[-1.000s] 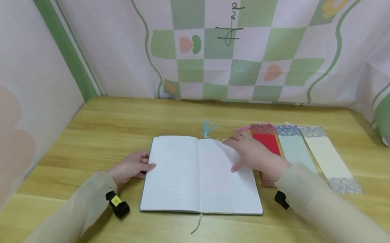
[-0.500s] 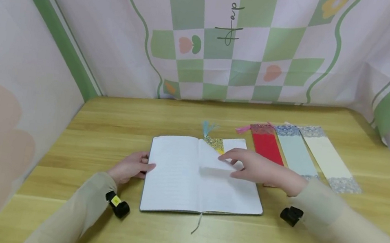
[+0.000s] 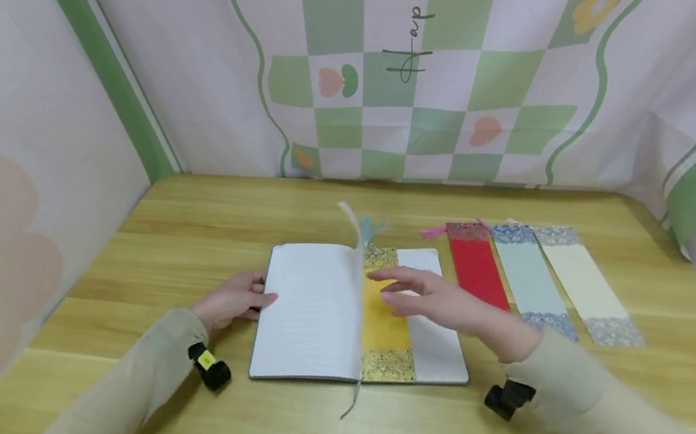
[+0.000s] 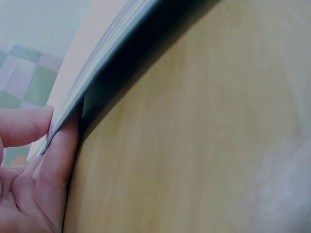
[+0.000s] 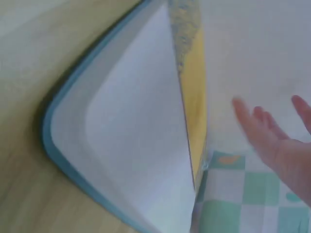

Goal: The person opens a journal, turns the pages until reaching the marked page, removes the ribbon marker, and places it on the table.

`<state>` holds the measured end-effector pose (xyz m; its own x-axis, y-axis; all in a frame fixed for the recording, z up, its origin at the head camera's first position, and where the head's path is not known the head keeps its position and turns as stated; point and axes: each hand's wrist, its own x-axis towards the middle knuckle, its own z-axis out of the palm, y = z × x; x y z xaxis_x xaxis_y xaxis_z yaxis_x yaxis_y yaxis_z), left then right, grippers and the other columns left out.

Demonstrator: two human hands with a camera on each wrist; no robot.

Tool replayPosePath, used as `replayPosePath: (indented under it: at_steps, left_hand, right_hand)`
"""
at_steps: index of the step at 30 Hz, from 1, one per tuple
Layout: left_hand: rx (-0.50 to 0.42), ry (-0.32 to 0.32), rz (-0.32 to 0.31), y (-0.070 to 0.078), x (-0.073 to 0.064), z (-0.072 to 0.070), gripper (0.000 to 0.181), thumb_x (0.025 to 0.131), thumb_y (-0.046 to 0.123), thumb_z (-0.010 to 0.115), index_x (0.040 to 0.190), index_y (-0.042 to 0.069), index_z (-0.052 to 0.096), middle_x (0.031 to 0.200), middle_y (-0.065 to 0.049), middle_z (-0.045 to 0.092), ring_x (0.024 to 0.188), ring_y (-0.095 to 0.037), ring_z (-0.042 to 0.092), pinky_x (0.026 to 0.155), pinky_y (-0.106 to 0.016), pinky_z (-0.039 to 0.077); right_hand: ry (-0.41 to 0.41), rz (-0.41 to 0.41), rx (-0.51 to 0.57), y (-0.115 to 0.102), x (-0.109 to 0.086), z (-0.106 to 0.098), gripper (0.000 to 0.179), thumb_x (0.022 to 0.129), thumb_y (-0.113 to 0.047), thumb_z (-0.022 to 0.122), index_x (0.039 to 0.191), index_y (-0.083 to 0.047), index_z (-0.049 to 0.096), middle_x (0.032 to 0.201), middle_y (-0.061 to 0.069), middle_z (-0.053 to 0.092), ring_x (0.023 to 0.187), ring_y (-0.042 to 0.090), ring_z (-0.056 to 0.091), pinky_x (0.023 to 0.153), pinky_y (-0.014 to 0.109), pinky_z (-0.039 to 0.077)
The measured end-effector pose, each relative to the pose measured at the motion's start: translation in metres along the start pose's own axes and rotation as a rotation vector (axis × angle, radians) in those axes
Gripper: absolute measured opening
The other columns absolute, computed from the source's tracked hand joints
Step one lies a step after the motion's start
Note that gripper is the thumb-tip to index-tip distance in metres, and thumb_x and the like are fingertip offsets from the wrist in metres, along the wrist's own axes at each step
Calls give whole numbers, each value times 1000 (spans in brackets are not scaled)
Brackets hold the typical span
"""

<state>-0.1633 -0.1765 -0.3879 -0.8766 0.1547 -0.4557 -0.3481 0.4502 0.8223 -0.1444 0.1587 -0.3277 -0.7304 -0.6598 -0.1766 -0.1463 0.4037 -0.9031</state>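
Note:
An open notebook (image 3: 309, 314) lies on the wooden table, its left pages pinched at the outer edge by my left hand (image 3: 234, 299). In the left wrist view the thumb (image 4: 26, 127) rests on top of the pages, with fingers under the dark cover. A yellow bookmark (image 3: 389, 329) with patterned ends and a light-blue tassel (image 3: 371, 230) lies on the right page beside the spine. One page (image 3: 354, 221) stands upright at the spine, blurred. My right hand (image 3: 436, 300) hovers above the bookmark, fingers loosely extended and holding nothing; the right wrist view shows them apart from the paper.
To the right lie a red bookmark (image 3: 478, 271) with a pink tassel, a pale-blue bookmark (image 3: 533, 278) and a cream bookmark (image 3: 587, 281). A grey ribbon (image 3: 351, 402) hangs from the notebook's bottom edge. A checkered cloth (image 3: 426, 125) hangs behind the table.
My right hand has lifted the right page and swung it leftward to the spine, uncovering the yellow bookmark, and no longer touches it. The left hand has stayed in place.

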Motion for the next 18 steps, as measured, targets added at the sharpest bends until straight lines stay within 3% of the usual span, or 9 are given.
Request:
replayPosePath:
  at_steps: [4,8,13,18]
  left_hand:
    - [4,-7,6,0,0,-1,46,96,12,55,136,-3,40,104,-7,51,89,-15,52,73,-26,50]
    - [-2,-40,50,-2,2,-2,41,97,10,52,133,-6,41,101,-9,58,85,-13,56,71,-26,51]
    - [-8,-49,56,-5,5,-4,32,99,11,43,127,-5,47,103,-12,64,83,-13,60,69,-26,52]
    - [-66,-33,24,-6,5,-5,41,104,25,33,131,-3,45,109,-13,60,84,-14,59,69,-26,51]
  right_hand:
    - [-64,-64,-276,-2,6,20,55,96,-38,53,144,-15,40,145,10,40,131,31,39,105,52,35]
    - [-146,-66,-477,-6,11,38,60,94,-46,52,146,-19,37,152,10,31,139,32,28,109,54,29]
    - [-218,-74,-632,-8,16,52,60,92,-50,54,142,-19,43,154,12,27,141,32,23,112,50,25]
    - [-235,-117,-811,-11,21,58,51,92,-44,58,137,-20,51,151,14,32,140,36,26,113,52,21]
